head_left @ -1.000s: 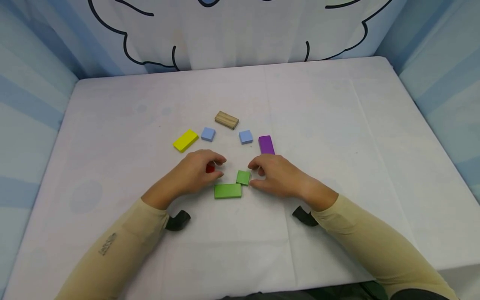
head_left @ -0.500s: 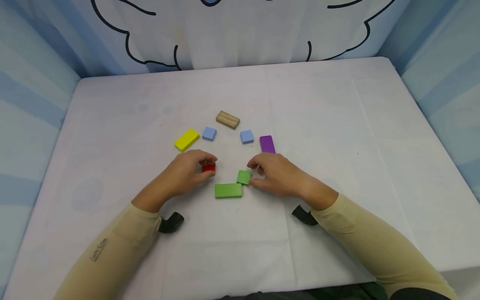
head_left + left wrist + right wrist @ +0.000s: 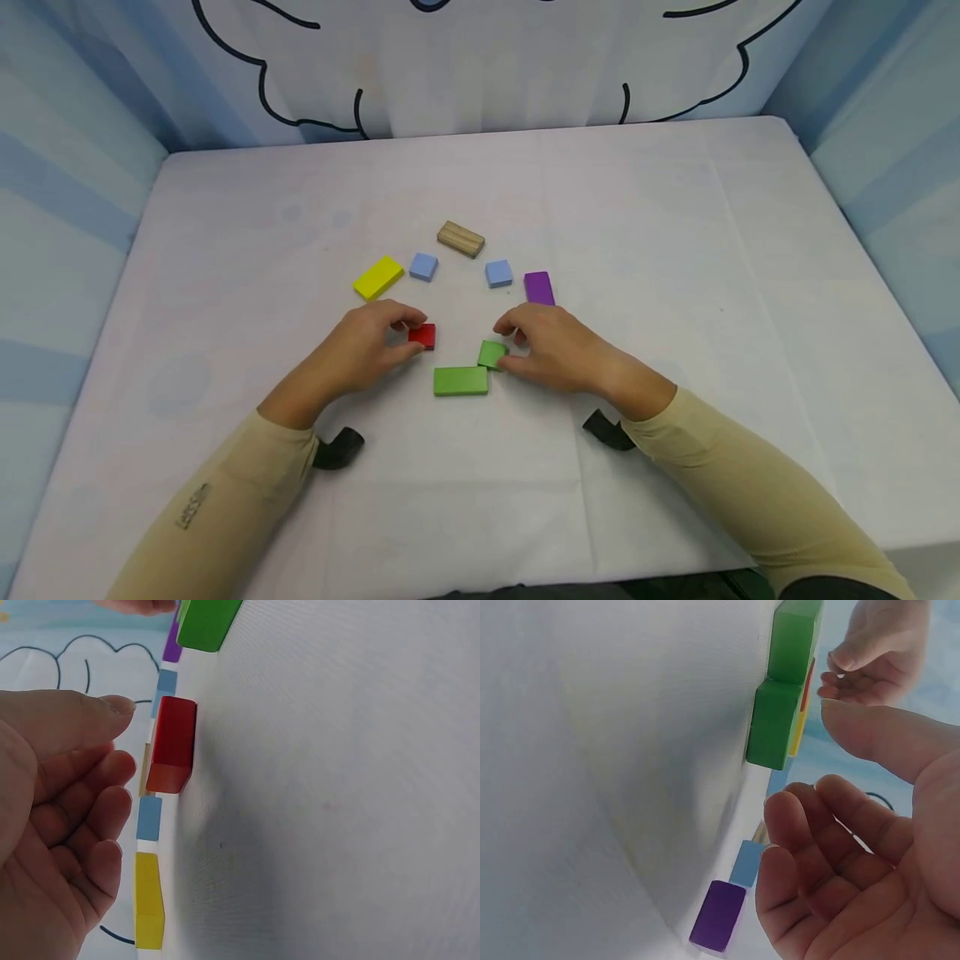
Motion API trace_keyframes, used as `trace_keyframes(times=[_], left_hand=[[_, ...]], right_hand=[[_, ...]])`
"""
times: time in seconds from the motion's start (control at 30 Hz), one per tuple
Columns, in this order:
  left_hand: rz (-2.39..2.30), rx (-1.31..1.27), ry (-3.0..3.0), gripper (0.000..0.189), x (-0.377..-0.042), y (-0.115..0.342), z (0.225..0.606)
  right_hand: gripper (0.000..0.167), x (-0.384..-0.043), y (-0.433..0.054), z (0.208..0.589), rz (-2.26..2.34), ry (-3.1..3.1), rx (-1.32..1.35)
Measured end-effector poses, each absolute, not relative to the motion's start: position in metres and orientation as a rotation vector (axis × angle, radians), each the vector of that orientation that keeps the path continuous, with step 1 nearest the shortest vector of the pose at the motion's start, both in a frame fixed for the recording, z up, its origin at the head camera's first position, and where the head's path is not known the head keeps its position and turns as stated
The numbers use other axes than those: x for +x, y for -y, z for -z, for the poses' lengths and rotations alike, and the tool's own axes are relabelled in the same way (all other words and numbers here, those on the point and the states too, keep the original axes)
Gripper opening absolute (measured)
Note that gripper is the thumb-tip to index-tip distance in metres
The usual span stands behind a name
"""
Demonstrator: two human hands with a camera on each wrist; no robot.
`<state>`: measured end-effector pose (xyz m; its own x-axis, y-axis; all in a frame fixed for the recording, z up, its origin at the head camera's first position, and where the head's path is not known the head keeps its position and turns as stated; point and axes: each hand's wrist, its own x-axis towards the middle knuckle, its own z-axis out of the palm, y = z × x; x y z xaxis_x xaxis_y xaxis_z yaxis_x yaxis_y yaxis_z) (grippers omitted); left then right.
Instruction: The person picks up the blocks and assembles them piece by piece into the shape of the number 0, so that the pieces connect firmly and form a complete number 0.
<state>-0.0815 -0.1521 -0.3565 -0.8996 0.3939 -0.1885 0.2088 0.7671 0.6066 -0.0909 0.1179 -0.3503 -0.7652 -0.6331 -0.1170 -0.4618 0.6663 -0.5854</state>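
In the head view, a small red block [image 3: 423,336] lies on the white cloth, with my left hand [image 3: 375,340] just to its left. The thumb and index fingertip overlap its edge there. The left wrist view shows a gap between those curved fingers [image 3: 112,769] and the block, so nothing is held. My right hand [image 3: 555,350] hovers beside a small green block [image 3: 491,354], its thumb tip at the block's right side. The right wrist view shows its relaxed fingers holding nothing. A longer green block [image 3: 461,382] touches the small one's near edge.
Farther back lie a yellow block [image 3: 378,277], a blue block [image 3: 423,267], another blue block [image 3: 498,273] and a wood-grain block [image 3: 461,239]. A purple block [image 3: 539,287] sits just behind my right hand. A printed curtain [image 3: 487,67] stands behind the table.
My left hand has drawn back to the left and its fingers have come off the red block, which now shows more fully. The right hand has hardly moved.
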Motion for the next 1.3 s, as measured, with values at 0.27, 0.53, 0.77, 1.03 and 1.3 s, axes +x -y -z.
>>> trace_keyframes(times=[0.27, 0.53, 0.77, 1.03, 1.3], left_hand=[[-0.836, 0.414, -2.682, 0.038, -0.08, 0.154, 0.357], [-0.811, 0.35, -2.687, 0.036, -0.083, 0.157, 0.36], [-0.819, 0.325, -2.646, 0.038, -0.087, 0.157, 0.362], [-0.836, 0.366, -2.635, 0.031, -0.089, 0.159, 0.363], [-0.879, 0.416, -2.658, 0.025, -0.09, 0.158, 0.366]], right_hand=[[0.037, -0.094, -0.11, 0.348, 0.766, -2.542, -0.894], [0.042, -0.098, -0.099, 0.341, 0.723, -2.506, -0.872], [0.045, -0.105, -0.087, 0.34, 0.717, -2.464, -0.922], [0.048, -0.109, -0.074, 0.344, 0.698, -2.406, -0.94], [0.04, -0.109, -0.066, 0.345, 0.686, -2.384, -0.992]])
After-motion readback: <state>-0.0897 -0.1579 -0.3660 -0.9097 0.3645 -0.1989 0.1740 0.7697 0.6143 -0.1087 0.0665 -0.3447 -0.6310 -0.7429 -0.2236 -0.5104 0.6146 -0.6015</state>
